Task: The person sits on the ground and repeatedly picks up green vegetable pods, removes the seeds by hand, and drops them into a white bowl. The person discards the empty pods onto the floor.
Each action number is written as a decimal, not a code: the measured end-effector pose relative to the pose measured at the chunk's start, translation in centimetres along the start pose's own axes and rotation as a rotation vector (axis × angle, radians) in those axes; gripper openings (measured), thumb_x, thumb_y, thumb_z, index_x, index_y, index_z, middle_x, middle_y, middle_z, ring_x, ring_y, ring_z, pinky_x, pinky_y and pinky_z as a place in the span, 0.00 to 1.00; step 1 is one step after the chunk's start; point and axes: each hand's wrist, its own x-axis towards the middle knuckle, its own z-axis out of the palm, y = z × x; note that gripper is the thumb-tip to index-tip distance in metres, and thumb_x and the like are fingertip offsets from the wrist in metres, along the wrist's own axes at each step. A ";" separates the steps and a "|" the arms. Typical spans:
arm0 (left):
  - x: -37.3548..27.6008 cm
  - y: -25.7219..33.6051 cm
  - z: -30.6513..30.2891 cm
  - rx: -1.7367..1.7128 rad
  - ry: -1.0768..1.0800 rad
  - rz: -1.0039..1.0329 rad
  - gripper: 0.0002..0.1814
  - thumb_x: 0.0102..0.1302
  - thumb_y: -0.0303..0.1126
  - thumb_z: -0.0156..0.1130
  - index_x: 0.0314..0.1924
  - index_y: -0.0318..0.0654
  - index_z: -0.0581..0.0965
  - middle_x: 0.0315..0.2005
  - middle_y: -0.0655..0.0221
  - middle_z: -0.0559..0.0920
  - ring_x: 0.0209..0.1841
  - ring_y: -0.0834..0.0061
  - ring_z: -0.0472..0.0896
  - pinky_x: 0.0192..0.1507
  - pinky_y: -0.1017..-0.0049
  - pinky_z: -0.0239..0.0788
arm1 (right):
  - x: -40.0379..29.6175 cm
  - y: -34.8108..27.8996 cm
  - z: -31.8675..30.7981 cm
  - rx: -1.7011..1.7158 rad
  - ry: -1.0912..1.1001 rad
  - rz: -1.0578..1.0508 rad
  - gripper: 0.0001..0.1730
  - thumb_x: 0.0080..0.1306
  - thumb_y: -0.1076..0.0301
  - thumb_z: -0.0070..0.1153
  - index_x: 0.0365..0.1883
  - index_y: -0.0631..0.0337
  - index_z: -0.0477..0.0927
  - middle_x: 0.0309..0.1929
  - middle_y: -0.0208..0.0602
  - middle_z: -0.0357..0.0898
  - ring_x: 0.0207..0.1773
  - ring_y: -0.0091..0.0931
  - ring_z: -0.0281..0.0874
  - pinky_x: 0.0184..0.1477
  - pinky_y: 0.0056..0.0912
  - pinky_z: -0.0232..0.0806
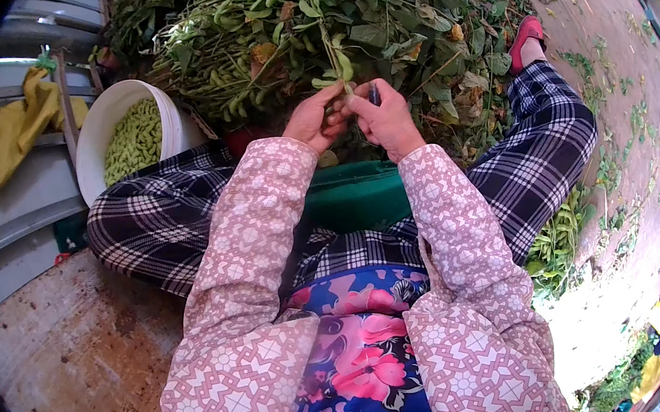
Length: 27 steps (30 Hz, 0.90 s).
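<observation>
My left hand [318,118] and my right hand [383,117] meet in front of me, both closed on the stem of a green soybean plant [344,68] with pods on it. A small dark tool, its kind unclear, shows between the fingers of my right hand. Beyond my hands lies a big heap of cut soybean plants [254,24] with pods, green leaves and some yellowed ones. Below my hands, a green container [357,194] sits between my legs; its contents are hidden. To the left, a tilted white bucket [176,121] holds many picked green pods [135,141].
A corrugated metal wall [20,162] runs along the left, with a yellow cloth [19,124] hanging there. More green plants [558,244] lie beside my right leg. Leaf litter is scattered over the dirt ground [650,175] at right. Buckets and cloths stand at the far right edge.
</observation>
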 end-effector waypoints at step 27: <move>-0.3 0.5 0.1 0.110 -0.091 -0.042 0.09 0.66 0.37 0.54 0.37 0.38 0.75 0.21 0.79 0.72 0.17 0.89 0.62 0.15 0.88 0.48 | -1.8 -0.5 -1.0 0.249 -0.292 0.344 0.08 0.70 0.60 0.39 0.36 0.52 0.66 0.18 0.23 0.62 0.12 0.12 0.49 0.10 0.14 0.41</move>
